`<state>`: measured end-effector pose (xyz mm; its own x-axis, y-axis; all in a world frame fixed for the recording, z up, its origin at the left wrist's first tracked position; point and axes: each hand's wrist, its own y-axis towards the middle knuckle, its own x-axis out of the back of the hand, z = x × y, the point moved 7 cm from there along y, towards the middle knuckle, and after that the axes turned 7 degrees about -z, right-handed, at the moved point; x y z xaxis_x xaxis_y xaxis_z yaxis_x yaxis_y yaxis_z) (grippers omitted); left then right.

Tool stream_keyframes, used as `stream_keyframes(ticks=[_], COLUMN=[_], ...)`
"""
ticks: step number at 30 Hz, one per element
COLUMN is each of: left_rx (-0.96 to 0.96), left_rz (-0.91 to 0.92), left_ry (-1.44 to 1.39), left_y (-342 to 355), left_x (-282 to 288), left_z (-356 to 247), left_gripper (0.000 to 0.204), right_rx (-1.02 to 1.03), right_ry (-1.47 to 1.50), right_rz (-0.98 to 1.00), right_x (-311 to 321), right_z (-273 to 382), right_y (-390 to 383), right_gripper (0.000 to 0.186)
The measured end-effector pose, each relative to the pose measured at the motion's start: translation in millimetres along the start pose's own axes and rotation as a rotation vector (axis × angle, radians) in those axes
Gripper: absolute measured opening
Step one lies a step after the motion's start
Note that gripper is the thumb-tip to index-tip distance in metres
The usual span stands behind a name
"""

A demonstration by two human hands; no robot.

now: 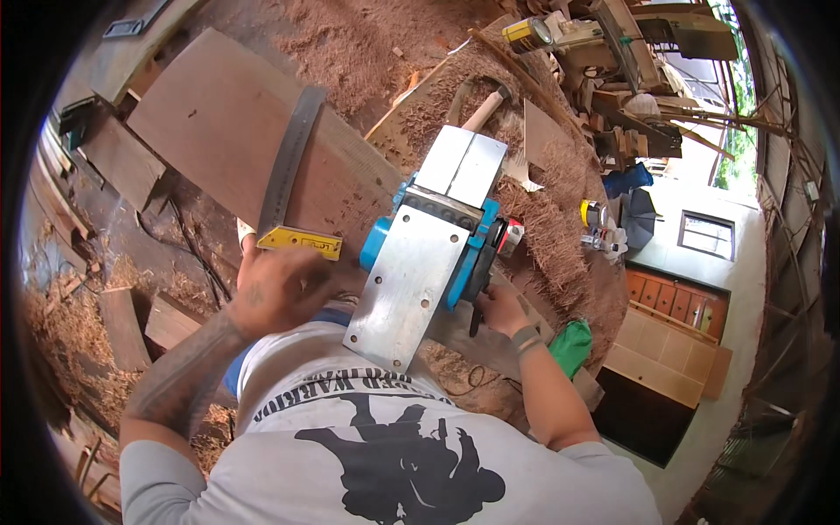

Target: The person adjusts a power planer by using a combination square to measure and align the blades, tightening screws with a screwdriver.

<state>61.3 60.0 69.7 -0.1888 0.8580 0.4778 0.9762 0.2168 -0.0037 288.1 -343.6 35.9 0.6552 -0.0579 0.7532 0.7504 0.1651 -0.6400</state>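
Note:
My right hand (503, 308) is closed at the side of a blue electric planer (407, 280), which is turned with its silver metal sole up; the handle side is mostly hidden. The slot across the sole lies between its two plates. My left hand (284, 284) is at the yellow stock of a try square (293, 179); its fingers are blurred, and I cannot tell whether they grip it. The square's dark blade reaches across a wide brown board (214, 122) left of the planer.
Wood shavings (560, 236) lie heaped to the right and far side, with a wooden-handled tool (484, 109) among them. Wood offcuts (127, 328) and a dark cable (197, 254) are at left. A green bag (571, 347) sits beside my right forearm. Stacked timber (630, 114) stands far right.

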Motion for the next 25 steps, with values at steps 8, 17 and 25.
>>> stream_keyframes(ticks=[8, 17, 25], left_rx=[-0.105, -0.166, -0.008], left_rz=[0.607, 0.391, 0.01], left_ry=[-0.101, 0.384, 0.647], left_y=[-70, -31, 6], left_x=[-15, 20, 14], left_z=[-24, 24, 21], left_gripper=[0.016, 0.027, 0.088], right_rx=[0.251, 0.224, 0.589], right_ry=[-0.324, -0.679, 0.728], right_rz=[0.007, 0.295, -0.439], right_x=[1, 56, 100], right_z=[8, 84, 185], right_y=[17, -14, -44], right_gripper=[0.051, 0.06, 0.059])
